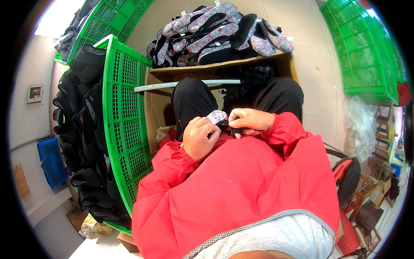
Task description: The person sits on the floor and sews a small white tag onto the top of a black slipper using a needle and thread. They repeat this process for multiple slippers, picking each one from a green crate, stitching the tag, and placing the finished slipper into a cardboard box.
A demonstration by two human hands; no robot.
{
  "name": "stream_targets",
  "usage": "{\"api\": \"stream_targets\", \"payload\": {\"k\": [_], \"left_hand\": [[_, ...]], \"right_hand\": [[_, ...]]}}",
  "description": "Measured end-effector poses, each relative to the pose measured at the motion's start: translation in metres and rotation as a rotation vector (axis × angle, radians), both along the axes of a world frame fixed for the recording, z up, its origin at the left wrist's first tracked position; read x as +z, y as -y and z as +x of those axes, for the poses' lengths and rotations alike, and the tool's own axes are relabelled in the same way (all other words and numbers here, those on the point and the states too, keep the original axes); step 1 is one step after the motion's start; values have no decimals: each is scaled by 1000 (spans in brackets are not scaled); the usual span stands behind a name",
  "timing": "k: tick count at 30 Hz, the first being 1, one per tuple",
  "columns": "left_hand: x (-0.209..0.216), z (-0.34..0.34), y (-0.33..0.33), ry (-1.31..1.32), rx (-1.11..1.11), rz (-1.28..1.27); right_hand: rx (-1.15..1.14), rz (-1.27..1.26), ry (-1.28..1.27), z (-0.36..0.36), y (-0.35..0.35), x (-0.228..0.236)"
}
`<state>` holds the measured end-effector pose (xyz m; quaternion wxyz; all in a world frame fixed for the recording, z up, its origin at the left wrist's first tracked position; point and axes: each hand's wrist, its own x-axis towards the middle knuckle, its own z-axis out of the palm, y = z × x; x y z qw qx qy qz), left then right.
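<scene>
Over my lap, my left hand (199, 137) is curled closed on a small fabric piece (217, 116) with a floral print and a black part. Its lower portion is hidden by my fingers. Right beside it, my right hand (252, 121) pinches with thumb and fingers at the black edge of the piece. Something dark (235, 131) shows under those fingers; whether it is fabric, a tool or a finger cover I cannot make out. Beyond my knees lies a heap of similar floral and black padded fabric pieces (217, 32), several with small white tags.
An open cardboard box (155, 118) stands between my legs, with black scraps (254, 80) inside and a pale bar (196, 83) across it. At my left, a green crate (127, 108) borders stacked black pieces (88, 112). Another green crate (362, 52) and clear plastic (361, 125) are at right.
</scene>
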<state>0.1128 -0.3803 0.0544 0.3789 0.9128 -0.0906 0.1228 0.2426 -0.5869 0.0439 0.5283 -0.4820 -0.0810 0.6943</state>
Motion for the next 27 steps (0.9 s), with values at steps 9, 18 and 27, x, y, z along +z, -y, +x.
{"api": "stream_targets", "payload": {"k": [9,18,27], "left_hand": [[-2,-1,-2,5,-16,-2],[0,0,-1,-3,-17,-17],[-1,-1,-1,-4,-19,-27]], "right_hand": [[3,9,-10,0,2,-1],[3,17,-28,-1,3,-4],[-4,17,-31,-1,3,-5]]}}
